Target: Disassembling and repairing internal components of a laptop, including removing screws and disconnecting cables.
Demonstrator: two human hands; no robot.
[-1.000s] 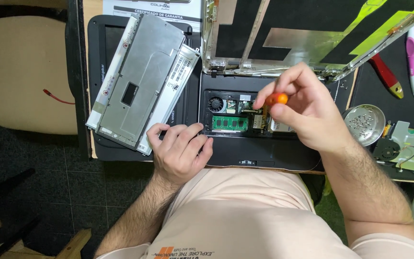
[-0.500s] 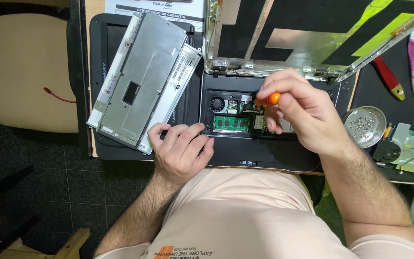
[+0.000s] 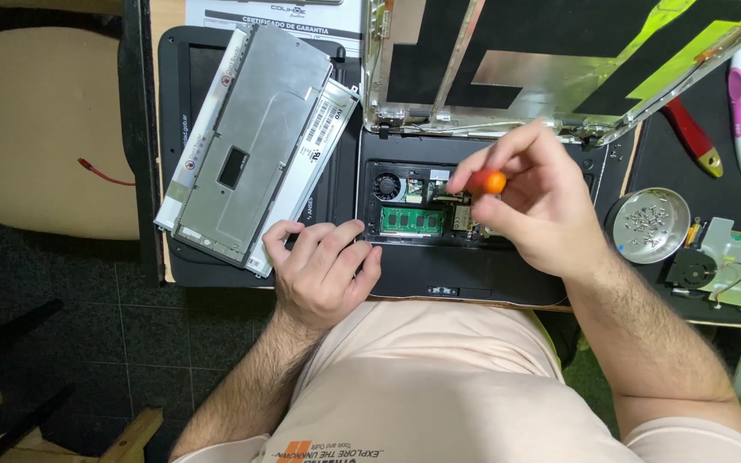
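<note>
Head view | left hand lies open, pressing the black laptop base | right hand pinches an orange screwdriver over the open bay — a slip could scratch the green memory card | screw dish beside could get bumped

Right hand pinches an orange-handled screwdriver over the opened laptop (left hand braces it).

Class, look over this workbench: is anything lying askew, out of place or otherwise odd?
Yes. The silver keyboard panel lies upside down and tilted, overhanging the table's left edge. The laptop base is open, with its fan and green memory stick bare. A loose fan assembly sits at the right.
</note>
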